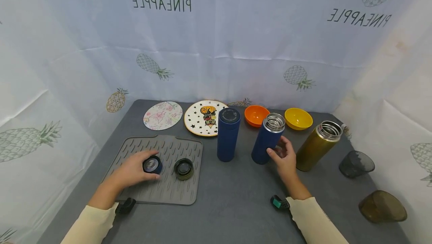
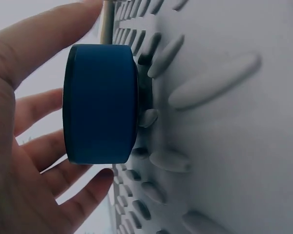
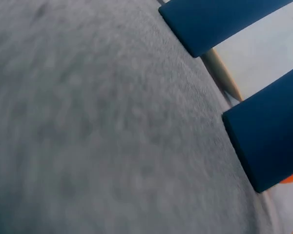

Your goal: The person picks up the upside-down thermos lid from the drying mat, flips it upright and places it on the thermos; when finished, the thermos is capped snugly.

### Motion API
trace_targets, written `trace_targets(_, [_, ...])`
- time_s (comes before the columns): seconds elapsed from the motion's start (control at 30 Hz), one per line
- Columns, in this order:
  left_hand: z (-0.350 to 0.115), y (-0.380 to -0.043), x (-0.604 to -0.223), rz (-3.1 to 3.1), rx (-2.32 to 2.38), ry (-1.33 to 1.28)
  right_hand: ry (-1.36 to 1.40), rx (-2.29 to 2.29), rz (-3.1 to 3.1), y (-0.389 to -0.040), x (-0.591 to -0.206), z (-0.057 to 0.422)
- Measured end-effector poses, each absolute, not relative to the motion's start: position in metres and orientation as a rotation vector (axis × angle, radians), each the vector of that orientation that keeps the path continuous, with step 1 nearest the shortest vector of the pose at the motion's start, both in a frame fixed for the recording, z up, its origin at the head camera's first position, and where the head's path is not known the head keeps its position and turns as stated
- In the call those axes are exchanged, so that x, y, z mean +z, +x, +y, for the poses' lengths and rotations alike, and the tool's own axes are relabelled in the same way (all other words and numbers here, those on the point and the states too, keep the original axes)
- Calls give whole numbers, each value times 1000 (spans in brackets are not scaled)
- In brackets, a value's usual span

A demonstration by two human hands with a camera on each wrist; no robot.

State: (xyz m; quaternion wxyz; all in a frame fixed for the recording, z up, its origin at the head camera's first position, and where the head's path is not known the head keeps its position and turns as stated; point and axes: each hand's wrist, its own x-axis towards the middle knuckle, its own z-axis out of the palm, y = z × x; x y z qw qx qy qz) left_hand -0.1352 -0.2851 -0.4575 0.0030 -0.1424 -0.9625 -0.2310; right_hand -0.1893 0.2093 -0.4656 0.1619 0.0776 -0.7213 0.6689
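Down on the mat point(image 1: 168, 198), the blue lid point(image 1: 152, 164) sits within my left hand point(image 1: 134, 167), fingers wide around it; an uneven pinch could skid it into the olive lid point(image 1: 183, 169). Whether my right hand point(image 1: 285, 160) grips the uncapped bottle point(image 1: 264, 140), I can't tell; a careless nudge might topple it.

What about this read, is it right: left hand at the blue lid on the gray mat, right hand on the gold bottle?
Not quite: the right hand is on the open blue bottle, not the gold bottle, as the head view shows. The left hand is at the blue lid on the gray mat.
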Motion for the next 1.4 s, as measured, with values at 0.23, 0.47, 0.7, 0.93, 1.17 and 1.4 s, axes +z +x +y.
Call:
trace_targets(0.23, [-285, -138, -460, -3040, -684, -479, 174, 1984, -2106, -203, -489, 215])
trace_targets(0.47, [-286, -141, -450, -3014, -702, -459, 171, 1915, -2170, -196, -469, 209])
trace_targets(0.7, [-282, -147, -427, -2930, -850, -393, 219, 1862, -2233, -194, -458, 209])
trace_targets(0.93, [-267, -159, -419, -2875, -912, -475, 247, 1902, -2221, -209, -485, 219])
trace_targets(1.17, [-243, -169, -401, -2876, -848, -635, 251, 1890, -2200, -211, -491, 220])
trace_targets(1.4, [-220, -173, -379, -2860, -733, -824, 288, 1841, -2222, -197, -470, 212])
